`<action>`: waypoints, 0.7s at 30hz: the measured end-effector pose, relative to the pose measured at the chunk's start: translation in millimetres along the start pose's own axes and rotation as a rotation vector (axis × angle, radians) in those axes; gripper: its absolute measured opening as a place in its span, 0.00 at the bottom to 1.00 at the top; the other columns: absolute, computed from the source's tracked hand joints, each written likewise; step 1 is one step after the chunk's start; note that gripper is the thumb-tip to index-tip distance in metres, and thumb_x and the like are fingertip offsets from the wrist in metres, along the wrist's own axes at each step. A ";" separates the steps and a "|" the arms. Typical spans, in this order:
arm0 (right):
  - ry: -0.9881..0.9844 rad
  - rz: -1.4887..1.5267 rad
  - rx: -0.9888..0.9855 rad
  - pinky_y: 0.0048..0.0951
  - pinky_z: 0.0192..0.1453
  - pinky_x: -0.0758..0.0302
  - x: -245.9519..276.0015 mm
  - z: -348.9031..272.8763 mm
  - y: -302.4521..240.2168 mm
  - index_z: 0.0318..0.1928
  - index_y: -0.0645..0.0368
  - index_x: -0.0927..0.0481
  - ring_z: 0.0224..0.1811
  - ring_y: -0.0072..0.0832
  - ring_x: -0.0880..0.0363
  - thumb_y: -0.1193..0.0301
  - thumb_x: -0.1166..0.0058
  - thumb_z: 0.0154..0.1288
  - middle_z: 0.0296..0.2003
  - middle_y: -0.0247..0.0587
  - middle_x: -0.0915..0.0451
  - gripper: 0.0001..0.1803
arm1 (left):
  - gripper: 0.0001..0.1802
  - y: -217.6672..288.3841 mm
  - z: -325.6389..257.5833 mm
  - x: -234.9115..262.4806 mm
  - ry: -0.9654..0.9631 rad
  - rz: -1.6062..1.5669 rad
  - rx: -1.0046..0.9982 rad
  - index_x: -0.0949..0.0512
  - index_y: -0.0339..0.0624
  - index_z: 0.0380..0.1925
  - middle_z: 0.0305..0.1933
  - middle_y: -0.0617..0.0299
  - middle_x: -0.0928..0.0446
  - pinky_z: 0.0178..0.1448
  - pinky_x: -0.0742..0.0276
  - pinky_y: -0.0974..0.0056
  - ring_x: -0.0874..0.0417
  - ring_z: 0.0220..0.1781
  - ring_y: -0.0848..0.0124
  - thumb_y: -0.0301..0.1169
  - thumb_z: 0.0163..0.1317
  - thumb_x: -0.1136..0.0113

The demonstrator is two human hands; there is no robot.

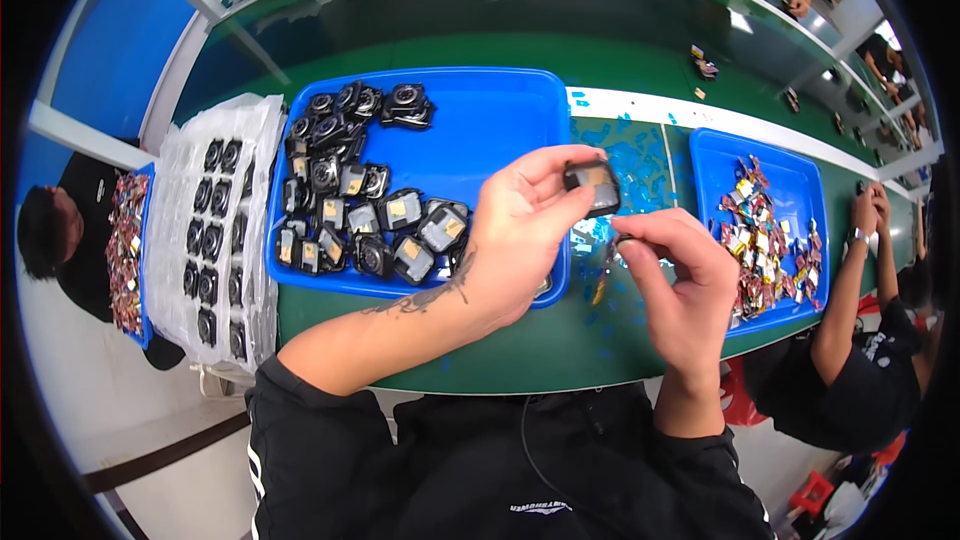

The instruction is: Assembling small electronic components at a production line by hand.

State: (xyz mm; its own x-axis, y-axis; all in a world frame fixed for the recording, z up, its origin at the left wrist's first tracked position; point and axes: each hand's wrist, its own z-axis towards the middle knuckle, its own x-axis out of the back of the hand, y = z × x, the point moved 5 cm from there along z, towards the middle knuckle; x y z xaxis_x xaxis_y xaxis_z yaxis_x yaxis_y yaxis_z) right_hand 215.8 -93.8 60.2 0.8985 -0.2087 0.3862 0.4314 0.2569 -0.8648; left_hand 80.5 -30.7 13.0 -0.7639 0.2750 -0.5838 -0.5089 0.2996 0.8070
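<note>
My left hand (pixel 520 240) holds a small black square module (pixel 592 185) with a gold face between thumb and fingertips, above the right edge of a big blue tray (pixel 500 110). My right hand (pixel 680 280) is just below and right of it, pinching a thin tool or strip (pixel 606 265) that hangs down from its fingers. The big tray holds several black camera-like modules (pixel 360 210), heaped on its left half.
A second blue tray (pixel 715 155) on the right holds several small colourful parts (pixel 765 240). Clear plastic trays of black parts (pixel 215 230) are stacked at the left. Other people sit at the left, right and far end of the green bench (pixel 520 20).
</note>
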 end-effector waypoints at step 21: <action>0.138 -0.040 0.053 0.22 0.28 0.31 4.4 11.8 0.3 0.34 0.62 0.18 0.20 0.20 0.31 0.83 0.36 0.54 0.26 0.36 0.20 0.07 | 0.26 1.5 -14.2 -20.6 -0.334 0.167 -0.018 0.40 0.27 0.68 0.64 0.51 0.29 0.68 0.31 0.62 0.26 0.64 0.68 0.20 0.71 0.55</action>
State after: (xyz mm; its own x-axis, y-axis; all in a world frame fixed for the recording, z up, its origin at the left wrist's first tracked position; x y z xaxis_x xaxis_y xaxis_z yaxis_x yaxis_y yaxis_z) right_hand 220.8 -83.4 65.4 0.8624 -0.3464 0.3691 0.4735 0.2944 -0.8301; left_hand 89.9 -48.9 27.5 -0.6667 0.6025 -0.4388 -0.3978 0.2103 0.8931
